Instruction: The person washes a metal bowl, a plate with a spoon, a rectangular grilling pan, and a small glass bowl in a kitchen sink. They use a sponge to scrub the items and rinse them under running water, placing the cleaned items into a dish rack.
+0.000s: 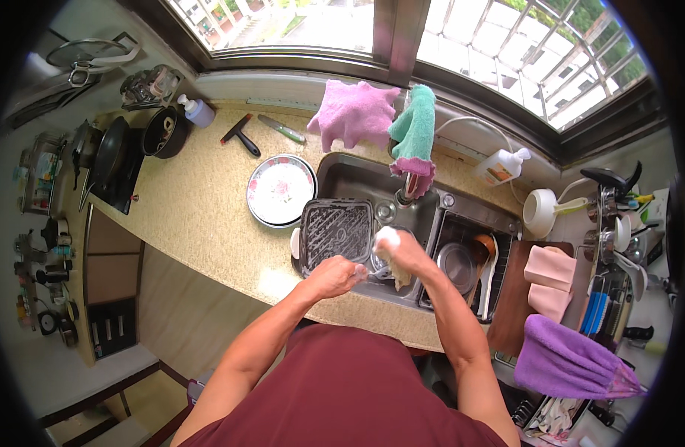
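Observation:
Both hands are over the near part of a stainless steel sink [342,167]. My left hand [336,277] is closed around the end of a metal utensil [380,272], whose exact kind is unclear. My right hand [397,251] has white suds on it and grips a yellowish cloth [400,276] that hangs below the fingers. Left of the hands, a square dark ridged grill pan [337,229], streaked with suds, rests across the sink's left edge. A bowl or pan lies partly hidden beneath my right hand. The faucet [412,184] stands behind, draped with green and pink cloths [414,125].
Flower-patterned plates [282,190], a knife [282,129] and a squeegee [242,136] lie on the left counter. A drying basket [501,274] with a lid and utensils sits right of the basin. Beyond it are a wooden board [507,318] and a purple towel [566,360].

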### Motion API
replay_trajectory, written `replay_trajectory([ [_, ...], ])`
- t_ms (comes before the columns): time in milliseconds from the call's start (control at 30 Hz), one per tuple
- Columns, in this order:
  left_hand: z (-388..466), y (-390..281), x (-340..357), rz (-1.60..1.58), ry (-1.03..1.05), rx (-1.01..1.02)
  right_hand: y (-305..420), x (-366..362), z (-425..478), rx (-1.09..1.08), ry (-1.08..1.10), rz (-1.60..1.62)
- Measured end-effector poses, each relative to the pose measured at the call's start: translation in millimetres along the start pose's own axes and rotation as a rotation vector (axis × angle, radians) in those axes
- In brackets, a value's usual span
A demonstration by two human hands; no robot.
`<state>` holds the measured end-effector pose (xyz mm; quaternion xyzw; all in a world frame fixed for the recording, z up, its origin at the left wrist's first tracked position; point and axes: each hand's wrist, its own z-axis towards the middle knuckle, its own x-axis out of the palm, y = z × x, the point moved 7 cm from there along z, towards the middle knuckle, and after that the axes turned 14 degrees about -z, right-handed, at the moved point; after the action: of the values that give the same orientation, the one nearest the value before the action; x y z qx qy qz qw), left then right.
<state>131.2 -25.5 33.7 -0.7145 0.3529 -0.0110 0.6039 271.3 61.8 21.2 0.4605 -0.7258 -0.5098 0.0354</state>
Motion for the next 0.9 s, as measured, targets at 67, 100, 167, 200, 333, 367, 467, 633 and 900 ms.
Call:
replay_trajectory([
  [67,8,-12,-3,0.210,-0.008,-0.027,25,11,-8,-0.337,0.043,-0.267],
  [100,12,-15,-7,0.317,-0.019,-0.042,38,15,-15,-0.438,0.085,-0.418],
  [167,11,-19,-6,0.311,-0.058,-0.024,31,24,-25,-0.407,0.115,-0.451],
  [200,12,-20,-5,0.327,-0.058,-0.033,26,27,-29,-0.429,0.109,-0.539],
  [333,10,-16,2,0.277,-0.068,-0.018,21,29,-41,-0.585,-0.008,-0.688],
  [367,9,-16,3,0.255,-0.068,-0.019,20,26,-44,-0.600,-0.020,-0.698],
  [467,9,-7,10,0.138,-0.080,-0.015,23,14,-47,-0.591,-0.103,-0.733],
  [633,2,-13,-2,-0.126,-0.147,-0.046,5,-9,-39,-0.136,-0.097,-0.227],
  [900,14,18,-7,-0.730,-0.500,-0.072,-26,23,31,-0.175,-0.032,1.425],
])
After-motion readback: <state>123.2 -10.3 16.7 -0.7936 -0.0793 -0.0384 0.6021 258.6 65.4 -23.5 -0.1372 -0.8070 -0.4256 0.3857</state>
